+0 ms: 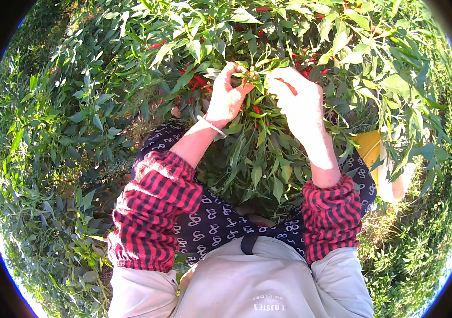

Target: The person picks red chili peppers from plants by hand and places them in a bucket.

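Observation:
A chili pepper plant (277, 159) with green leaves and green and red pods stands between my bent knees. My left hand (226, 97) curls at its top, thumb and fingers closed around a leafy sprig (253, 75). Just to the right, my right hand (299, 101) has its fingers bent inward, with a red chili pepper (288, 86) showing beneath them. Strong sunlight washes out this hand, and its fingertips are hard to make out. Below the hands, another red chili (256, 109) hangs among the leaves.
More red chilies (199, 82) hang in the foliage left of my hands, and others (309, 69) behind the right one. Beside my right knee lies a yellow and white bag or container (373, 155), partly behind leaves. Dense plants (51, 131) crowd the left side.

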`<state>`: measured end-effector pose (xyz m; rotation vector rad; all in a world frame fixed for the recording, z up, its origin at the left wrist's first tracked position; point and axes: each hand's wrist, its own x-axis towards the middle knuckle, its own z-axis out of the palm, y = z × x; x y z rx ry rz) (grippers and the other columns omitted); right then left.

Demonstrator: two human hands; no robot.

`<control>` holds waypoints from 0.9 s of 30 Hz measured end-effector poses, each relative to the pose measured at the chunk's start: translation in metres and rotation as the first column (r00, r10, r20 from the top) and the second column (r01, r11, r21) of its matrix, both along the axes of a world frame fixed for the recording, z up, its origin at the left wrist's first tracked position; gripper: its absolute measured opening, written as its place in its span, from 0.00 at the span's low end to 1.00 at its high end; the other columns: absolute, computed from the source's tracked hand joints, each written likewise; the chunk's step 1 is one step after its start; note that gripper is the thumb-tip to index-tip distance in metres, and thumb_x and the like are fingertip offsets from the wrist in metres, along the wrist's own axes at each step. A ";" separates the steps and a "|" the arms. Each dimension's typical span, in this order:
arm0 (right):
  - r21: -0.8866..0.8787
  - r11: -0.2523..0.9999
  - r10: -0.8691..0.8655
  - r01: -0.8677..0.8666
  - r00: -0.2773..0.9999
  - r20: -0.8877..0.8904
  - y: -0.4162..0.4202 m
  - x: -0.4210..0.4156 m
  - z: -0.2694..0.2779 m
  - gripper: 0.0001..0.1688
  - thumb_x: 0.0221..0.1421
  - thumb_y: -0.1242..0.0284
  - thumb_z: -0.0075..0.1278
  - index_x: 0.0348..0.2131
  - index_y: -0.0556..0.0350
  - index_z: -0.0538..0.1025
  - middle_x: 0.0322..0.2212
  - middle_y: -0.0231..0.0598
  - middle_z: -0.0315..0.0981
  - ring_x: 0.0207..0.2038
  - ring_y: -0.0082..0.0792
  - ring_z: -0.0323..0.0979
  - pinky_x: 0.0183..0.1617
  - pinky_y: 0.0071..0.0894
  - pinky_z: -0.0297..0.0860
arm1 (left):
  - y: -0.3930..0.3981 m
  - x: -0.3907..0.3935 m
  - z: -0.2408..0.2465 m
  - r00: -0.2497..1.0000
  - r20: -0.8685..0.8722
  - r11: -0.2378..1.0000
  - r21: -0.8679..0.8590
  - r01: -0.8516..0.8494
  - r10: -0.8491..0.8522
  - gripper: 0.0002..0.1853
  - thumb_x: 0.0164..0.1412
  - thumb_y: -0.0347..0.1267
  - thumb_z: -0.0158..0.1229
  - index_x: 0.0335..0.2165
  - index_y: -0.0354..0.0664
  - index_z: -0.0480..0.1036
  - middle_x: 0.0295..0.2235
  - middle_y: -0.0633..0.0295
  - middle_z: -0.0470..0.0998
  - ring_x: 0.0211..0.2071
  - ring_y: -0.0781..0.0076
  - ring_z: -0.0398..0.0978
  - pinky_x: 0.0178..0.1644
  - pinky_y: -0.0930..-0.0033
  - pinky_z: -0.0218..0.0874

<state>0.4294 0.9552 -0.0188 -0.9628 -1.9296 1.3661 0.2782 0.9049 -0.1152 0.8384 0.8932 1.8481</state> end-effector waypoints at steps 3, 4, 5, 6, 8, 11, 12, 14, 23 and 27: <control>0.456 0.877 0.107 -0.154 0.986 0.126 0.006 -0.017 -0.016 0.08 0.50 0.73 0.45 0.31 0.59 0.72 0.21 0.46 0.69 0.23 0.42 0.66 0.28 0.31 0.63 | -0.001 0.004 0.007 0.978 -0.202 0.987 -0.137 -0.087 0.059 0.17 0.43 0.24 0.58 0.33 0.38 0.62 0.34 0.65 0.62 0.34 0.82 0.61 0.40 0.79 0.57; 0.502 0.854 0.100 -0.133 0.991 0.093 0.007 -0.025 -0.022 0.09 0.50 0.71 0.46 0.29 0.61 0.71 0.20 0.45 0.69 0.23 0.40 0.66 0.27 0.31 0.62 | 0.001 0.006 0.002 0.960 -0.255 0.988 -0.072 -0.137 0.114 0.14 0.42 0.19 0.49 0.32 0.39 0.62 0.33 0.66 0.62 0.33 0.83 0.57 0.38 0.80 0.54; 0.404 0.905 0.100 -0.134 0.989 0.105 0.011 -0.025 -0.026 0.09 0.49 0.71 0.46 0.28 0.62 0.71 0.20 0.44 0.69 0.22 0.38 0.66 0.27 0.30 0.62 | -0.001 0.003 0.000 0.941 -0.327 0.984 -0.116 -0.133 0.088 0.12 0.45 0.21 0.52 0.32 0.39 0.62 0.32 0.66 0.62 0.34 0.82 0.58 0.39 0.79 0.55; 0.295 0.946 0.100 -0.131 0.988 0.117 0.012 -0.026 -0.021 0.10 0.49 0.72 0.47 0.28 0.62 0.71 0.19 0.43 0.68 0.21 0.36 0.65 0.27 0.29 0.62 | -0.003 0.007 0.006 0.995 -0.084 0.997 -0.059 -0.051 0.046 0.13 0.45 0.23 0.54 0.32 0.39 0.62 0.33 0.66 0.63 0.35 0.81 0.59 0.41 0.77 0.56; -0.015 0.990 0.139 -0.138 0.988 0.064 0.023 -0.027 -0.028 0.10 0.48 0.71 0.49 0.26 0.62 0.72 0.16 0.36 0.66 0.18 0.24 0.62 0.22 0.23 0.60 | -0.007 0.009 0.009 0.997 0.071 1.000 -0.008 0.025 -0.024 0.14 0.46 0.24 0.57 0.33 0.39 0.62 0.34 0.67 0.63 0.38 0.80 0.62 0.45 0.74 0.58; -0.486 0.849 0.131 -0.205 0.974 -0.183 0.032 -0.024 -0.039 0.10 0.51 0.69 0.49 0.27 0.59 0.73 0.19 0.25 0.65 0.18 0.15 0.60 0.15 0.15 0.53 | -0.010 -0.004 0.002 0.996 -0.053 0.997 -0.018 0.076 -0.076 0.14 0.48 0.24 0.57 0.35 0.40 0.63 0.37 0.68 0.63 0.42 0.79 0.64 0.50 0.71 0.59; -0.577 0.773 0.135 -0.265 0.956 -0.260 0.032 -0.019 -0.043 0.10 0.52 0.69 0.48 0.30 0.58 0.72 0.19 0.22 0.63 0.17 0.13 0.58 0.16 0.14 0.53 | -0.012 -0.005 0.003 0.994 0.014 0.994 0.022 0.104 -0.104 0.14 0.48 0.23 0.57 0.35 0.40 0.63 0.36 0.68 0.63 0.42 0.79 0.64 0.49 0.71 0.60; -0.588 0.747 0.076 -0.311 0.918 -0.390 0.028 -0.012 -0.052 0.09 0.53 0.69 0.47 0.31 0.56 0.72 0.18 0.21 0.60 0.16 0.12 0.56 0.16 0.14 0.53 | -0.010 -0.005 0.005 0.997 0.044 0.997 -0.036 0.071 -0.070 0.25 0.39 0.32 0.65 0.36 0.38 0.60 0.36 0.66 0.63 0.39 0.77 0.66 0.51 0.66 0.58; -0.654 0.583 -0.043 -0.482 0.786 -0.617 0.013 -0.001 -0.024 0.06 0.56 0.69 0.44 0.30 0.51 0.67 0.15 0.20 0.55 0.14 0.12 0.53 0.14 0.13 0.54 | -0.020 0.002 0.014 0.930 -0.184 0.898 -0.257 -0.358 0.318 0.19 0.48 0.27 0.60 0.38 0.38 0.62 0.26 0.68 0.68 0.29 0.84 0.64 0.31 0.82 0.55; -0.509 0.806 0.148 -0.301 0.936 -0.319 -0.024 -0.012 -0.022 0.06 0.56 0.74 0.41 0.29 0.58 0.69 0.20 0.30 0.64 0.14 0.16 0.57 0.12 0.15 0.58 | -0.031 0.004 0.023 0.885 -0.058 0.847 -0.268 -0.460 0.462 0.26 0.47 0.25 0.60 0.43 0.35 0.57 0.32 0.62 0.68 0.33 0.80 0.65 0.36 0.79 0.59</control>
